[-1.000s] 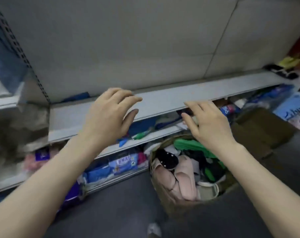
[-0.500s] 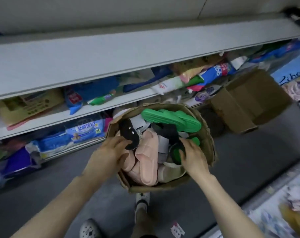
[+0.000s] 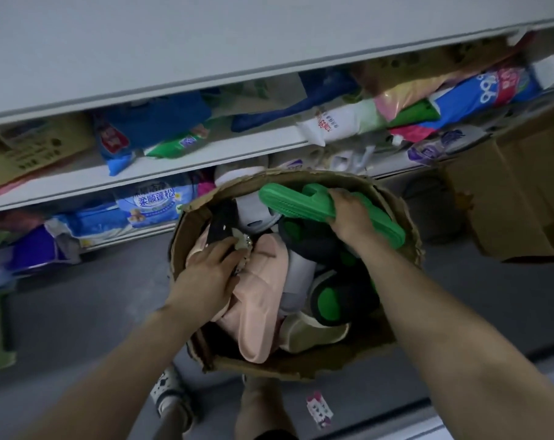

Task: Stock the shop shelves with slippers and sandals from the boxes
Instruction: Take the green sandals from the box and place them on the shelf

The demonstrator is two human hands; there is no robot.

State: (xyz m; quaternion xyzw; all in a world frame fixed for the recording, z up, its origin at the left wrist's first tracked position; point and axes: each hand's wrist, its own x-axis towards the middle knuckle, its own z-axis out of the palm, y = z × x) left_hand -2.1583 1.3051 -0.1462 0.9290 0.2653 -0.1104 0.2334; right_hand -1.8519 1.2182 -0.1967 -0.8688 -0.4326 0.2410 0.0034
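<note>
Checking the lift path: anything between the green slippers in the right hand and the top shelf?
Nothing visible. The right hand grips the green slippers atop the pile in the box; the top shelf above looks bare.

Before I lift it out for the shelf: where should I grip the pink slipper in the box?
Take the pink slipper by its broad strap band, reaching from above. It lies on top of the pile in the cardboard box, band facing up and uncovered.
</note>
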